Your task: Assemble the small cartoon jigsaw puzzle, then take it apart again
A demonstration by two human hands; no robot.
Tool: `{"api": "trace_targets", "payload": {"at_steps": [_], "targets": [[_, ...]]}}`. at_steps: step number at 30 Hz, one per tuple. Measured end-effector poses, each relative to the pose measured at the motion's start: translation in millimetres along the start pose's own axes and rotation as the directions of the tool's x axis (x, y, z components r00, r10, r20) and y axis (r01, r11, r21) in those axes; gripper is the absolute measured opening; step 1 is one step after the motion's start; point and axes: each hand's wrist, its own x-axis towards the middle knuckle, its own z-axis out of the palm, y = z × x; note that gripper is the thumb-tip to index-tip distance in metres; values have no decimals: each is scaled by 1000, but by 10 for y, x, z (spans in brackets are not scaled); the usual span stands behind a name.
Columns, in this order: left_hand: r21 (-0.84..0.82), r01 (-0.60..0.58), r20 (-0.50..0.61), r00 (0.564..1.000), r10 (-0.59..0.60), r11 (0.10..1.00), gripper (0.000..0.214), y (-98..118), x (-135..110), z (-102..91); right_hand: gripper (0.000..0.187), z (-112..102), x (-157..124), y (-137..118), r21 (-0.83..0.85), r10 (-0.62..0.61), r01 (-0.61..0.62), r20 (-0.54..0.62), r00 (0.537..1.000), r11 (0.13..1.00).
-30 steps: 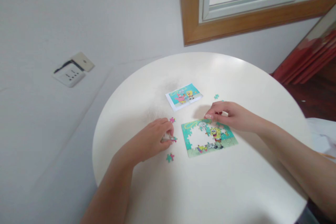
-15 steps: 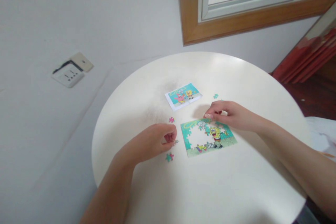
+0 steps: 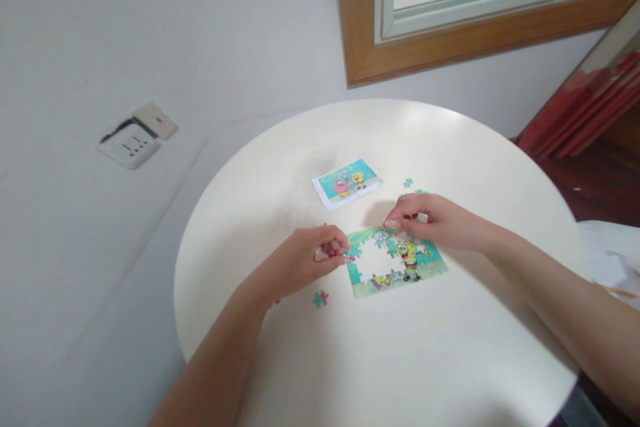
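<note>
A partly assembled jigsaw puzzle [image 3: 411, 259] lies flat on the white round table [image 3: 380, 353], with a gap in its middle through which the tabletop shows. My left hand [image 3: 320, 255] pinches a small puzzle piece [image 3: 352, 257], teal and pink, at the puzzle's left edge. At the upper edge, the thumb and fingertips of my right hand [image 3: 425, 218] are pressed together; what they hold, if anything, is hidden. A loose teal and pink puzzle piece [image 3: 321, 299] rests below my left hand.
Behind the puzzle lies a picture card [image 3: 347, 184] with the cartoon scene. Loose teal pieces [image 3: 409, 183] sit beyond my right hand. A wall socket [image 3: 131, 144] is at left, a wood-framed window [image 3: 465, 40] above. White paper [image 3: 613, 257] lies at the right.
My left hand has moved right and slightly up, carrying a puzzle piece to the puzzle's left edge. My right hand stays at the upper edge, almost unmoved.
</note>
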Motion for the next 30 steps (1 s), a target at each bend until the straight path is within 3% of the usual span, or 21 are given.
{"api": "trace_targets", "payload": {"at_steps": [13,22,26,30], "targets": [[-73,8,-9,1000,-8,997,17,-22,85,86,30,-17,-6,-8,-2,-27,27,0,1000,1000],[-38,1,-47,999,-3,999,21,-9,104,129,28,-27,-10,-43,10,-22,22,-6,1000,1000],[9,20,-74,997,-19,1000,21,-7,39,-45,29,-27,-11,-45,5,-28,28,-9,1000,1000],[187,145,-220,970,-103,972,23,-86,-126,-384,29,-32,-13,-43,1,-2,2,-12,1000,1000]]}}
